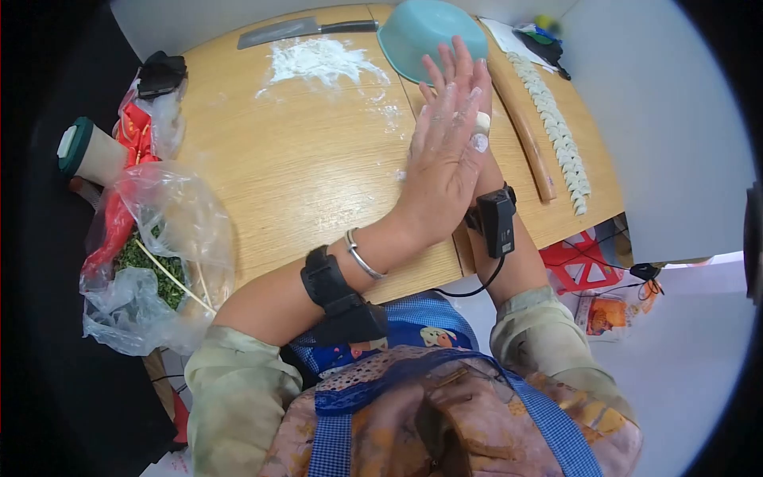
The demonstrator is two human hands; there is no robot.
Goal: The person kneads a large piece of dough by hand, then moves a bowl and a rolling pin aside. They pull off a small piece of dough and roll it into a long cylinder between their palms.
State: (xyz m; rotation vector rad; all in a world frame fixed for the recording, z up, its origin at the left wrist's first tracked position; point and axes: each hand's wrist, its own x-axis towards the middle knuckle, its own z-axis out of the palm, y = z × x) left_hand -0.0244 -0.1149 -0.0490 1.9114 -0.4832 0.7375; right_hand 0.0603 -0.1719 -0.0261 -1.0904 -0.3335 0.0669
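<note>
My left hand (442, 163), dusted with flour, lies across my right hand (462, 73). Both have their fingers stretched out, palms facing each other. Between the palms is a small white piece of dough (482, 123), its edge showing near the thumbs; the rest is hidden. More white flour or dough sticks to my left thumb. Beyond my fingertips an upturned pale green bowl (421, 40) rests on the table. To the right lie a wooden rolling pin (522, 131) and a long row of small shaped dough pieces (560, 135).
Flour (322, 62) is spread on the wooden table (294, 151) near a cleaver (290, 32). At left are a plastic bag (179, 207) with chopped greens (159, 274) and chopsticks, and a lidded cup (94, 153). A red stool (584, 262) stands below right.
</note>
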